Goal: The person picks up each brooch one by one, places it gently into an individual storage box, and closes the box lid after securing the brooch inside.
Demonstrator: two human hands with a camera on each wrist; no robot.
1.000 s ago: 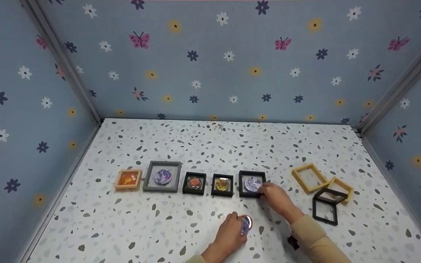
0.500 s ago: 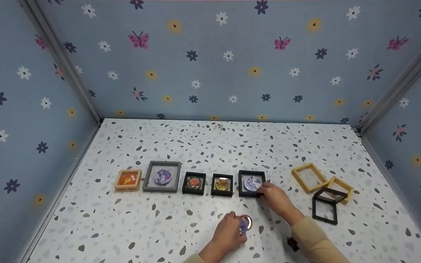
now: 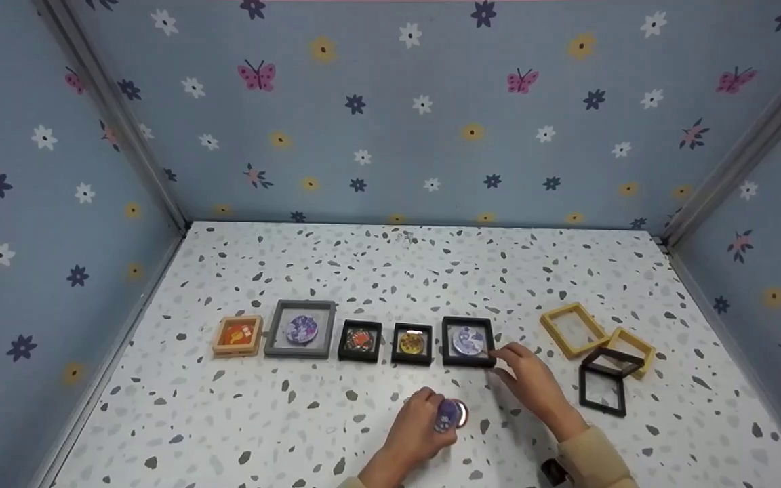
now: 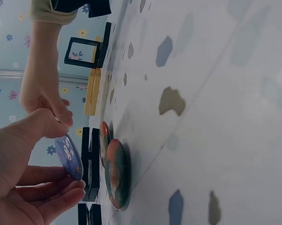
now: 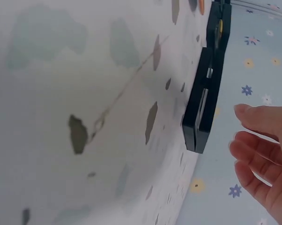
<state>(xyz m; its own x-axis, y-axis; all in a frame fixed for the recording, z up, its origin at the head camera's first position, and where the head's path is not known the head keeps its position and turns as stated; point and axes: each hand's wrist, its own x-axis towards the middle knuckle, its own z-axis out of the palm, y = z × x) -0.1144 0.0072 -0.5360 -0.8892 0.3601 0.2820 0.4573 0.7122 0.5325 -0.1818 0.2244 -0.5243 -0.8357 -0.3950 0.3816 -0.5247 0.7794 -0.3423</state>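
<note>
My left hand [image 3: 414, 427] pinches a round purple-blue button badge [image 3: 446, 415] between thumb and fingers, tilted on edge just over the table. Right under it lie two more round badges, a reddish-green one [image 4: 116, 173] and another [image 4: 104, 140] behind it in the left wrist view. My right hand [image 3: 533, 383], fingers loosely bent and holding nothing, is beside the right corner of a black display frame [image 3: 468, 362]. That frame lies flat with a pale purple badge [image 3: 468, 340] inside. In the right wrist view a gap shows between fingertips and frame.
Left of it run two small black frames [image 3: 360, 358] with badges, a larger grey frame [image 3: 300, 352] and an orange frame [image 3: 236, 351]. At right, yellow frames [image 3: 556, 337] lie beside an unfolded black frame [image 3: 583, 390]. Patterned walls enclose the speckled table [image 3: 397, 271].
My right hand has let go of the black frame's right corner and drawn slightly right. The left hand has turned its badge a little, so more of its face shows.
</note>
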